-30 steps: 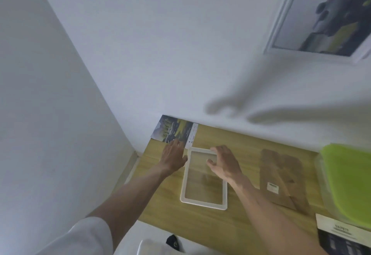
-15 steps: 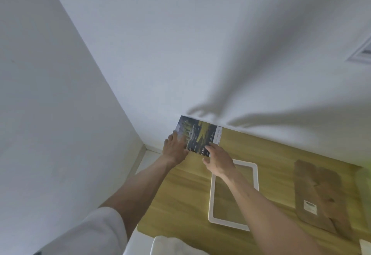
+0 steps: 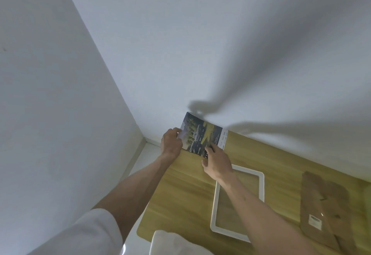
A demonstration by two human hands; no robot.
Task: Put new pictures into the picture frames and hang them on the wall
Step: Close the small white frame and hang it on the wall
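I see both hands at the far left corner of the light wooden counter [image 3: 180, 198], where it meets the white wall [image 3: 200, 43]. They hold a glossy printed picture with a dark landscape and a white text strip along its right edge [image 3: 202, 134]. The left hand [image 3: 171, 144] takes the picture's left edge, its grip closed on the sheet with the fingers curled over the margin and the thumb side toward me. The right hand [image 3: 217, 163] pinches the picture's near edge, close to the lower right corner, fingertips pressed onto the print. The picture's far corner stands up against the wall, so the sheet tilts rather than lying flat.

Just behind the right wrist, a white rectangular picture frame with a clear pane [image 3: 259, 190] lies flat on the counter, apart from the picture; the wood grain shows through it. The right forearm crosses over its left side. Further right lies a brown fibreboard backing panel with a small white label [image 3: 321, 204], flat on the counter and well apart from the frame. A white sleeve [image 3: 80, 234] covers the left upper arm at the bottom of my view. Shadows of the arms fall across the wall above the picture.
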